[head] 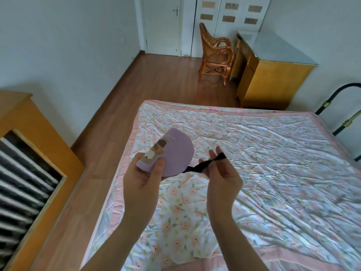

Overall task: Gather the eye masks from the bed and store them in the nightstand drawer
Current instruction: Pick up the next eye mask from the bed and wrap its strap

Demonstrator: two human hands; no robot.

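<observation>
My left hand grips a folded purple eye mask with a brown and cream print, thumb on its front, above the left side of the bed. A black elastic strap runs from the mask to my right hand, which pinches it between thumb and fingers. The strap is twisted and stretched between both hands. No other eye mask shows on the floral quilt. An orange wooden piece with an open top stands at the left; whether it is the nightstand drawer I cannot tell.
A wicker chair and a yellow desk stand at the far side. A black metal bed rail rises at the right. Wooden floor runs between the bed and the left furniture. White doors are at the back.
</observation>
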